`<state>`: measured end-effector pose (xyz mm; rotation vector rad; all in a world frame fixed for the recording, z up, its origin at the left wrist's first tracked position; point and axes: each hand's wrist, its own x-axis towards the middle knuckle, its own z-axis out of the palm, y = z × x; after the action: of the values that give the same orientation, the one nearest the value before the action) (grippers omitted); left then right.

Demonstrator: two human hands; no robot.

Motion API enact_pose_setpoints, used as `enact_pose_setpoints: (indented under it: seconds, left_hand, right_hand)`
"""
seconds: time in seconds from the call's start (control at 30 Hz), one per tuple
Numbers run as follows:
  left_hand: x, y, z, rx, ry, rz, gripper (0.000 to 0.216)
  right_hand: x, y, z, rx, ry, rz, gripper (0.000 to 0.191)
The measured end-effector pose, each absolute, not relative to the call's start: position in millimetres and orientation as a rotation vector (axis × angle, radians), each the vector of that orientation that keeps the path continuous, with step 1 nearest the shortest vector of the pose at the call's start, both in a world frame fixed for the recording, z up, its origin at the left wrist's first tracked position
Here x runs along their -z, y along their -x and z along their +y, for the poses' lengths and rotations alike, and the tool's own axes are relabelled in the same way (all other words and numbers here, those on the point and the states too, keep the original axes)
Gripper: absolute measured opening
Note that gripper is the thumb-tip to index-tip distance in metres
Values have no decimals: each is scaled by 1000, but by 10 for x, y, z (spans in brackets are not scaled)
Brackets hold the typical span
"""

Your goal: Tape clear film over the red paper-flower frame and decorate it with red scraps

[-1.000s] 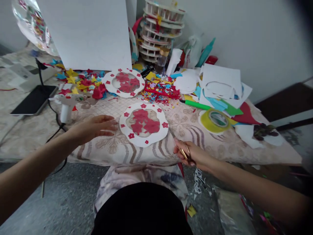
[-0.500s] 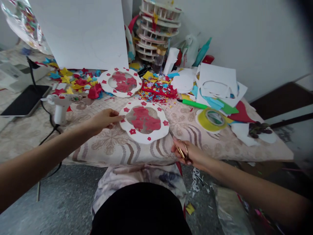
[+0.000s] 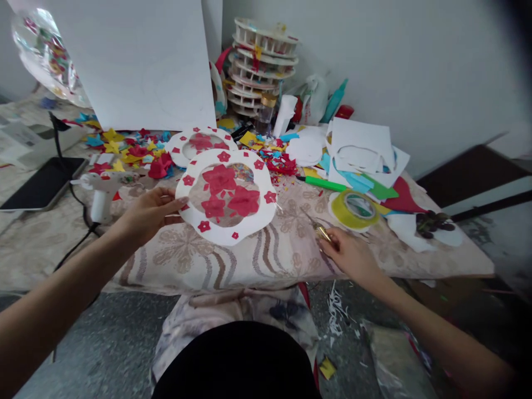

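My left hand (image 3: pixel 146 213) pinches the left rim of a white paper ring (image 3: pixel 226 195) dotted with small red flowers, its clear middle filled with red petals. The ring is lifted off the patterned cloth (image 3: pixel 257 255) and tilted toward me. My right hand (image 3: pixel 348 256) rests on the cloth at the right, closed round gold-coloured scissors (image 3: pixel 319 228) whose tips point up and left. A second, similar ring (image 3: pixel 198 144) lies flat behind the lifted one.
A white glue gun (image 3: pixel 102 188) with a black cord lies at the left, beside a dark tablet (image 3: pixel 39 183). Yellow tape roll (image 3: pixel 354 208), green marker (image 3: pixel 328 183), white sheets (image 3: pixel 361 145), coloured scraps (image 3: pixel 133 149), a stacked white tower (image 3: pixel 261 66) and a big white board (image 3: pixel 133 61) crowd the back.
My left hand took the ring's rim and raised it off the cloth, tilting it up. My right hand slid right and forward onto the cloth with the scissors.
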<state>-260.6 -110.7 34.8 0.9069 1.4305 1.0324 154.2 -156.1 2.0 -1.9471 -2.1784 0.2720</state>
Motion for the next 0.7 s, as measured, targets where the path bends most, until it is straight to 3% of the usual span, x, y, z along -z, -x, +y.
enact_pose_setpoints:
  seconds: [0.13,0.3,0.37,0.7]
  left_hand:
    - [-354,2548,-1170,-1053,-940,1419,27]
    - [-366,2495,-1225,-1044,-969,1382,32]
    - [-363,2488,-1243,-1034,-982,1387,31]
    - [-284,2517,-1277,-1020,-1000,1432,26]
  right_hand:
    - [-26,-1494,-1530,-169,1733,-2159,28]
    - [-111,-1090,-1390,-964,1503,-1723,38]
    - [-125,-921,-1298,-1117,1404,-1559,42]
    - [-134,-714,-1143,-1251,1265,-1562,33]
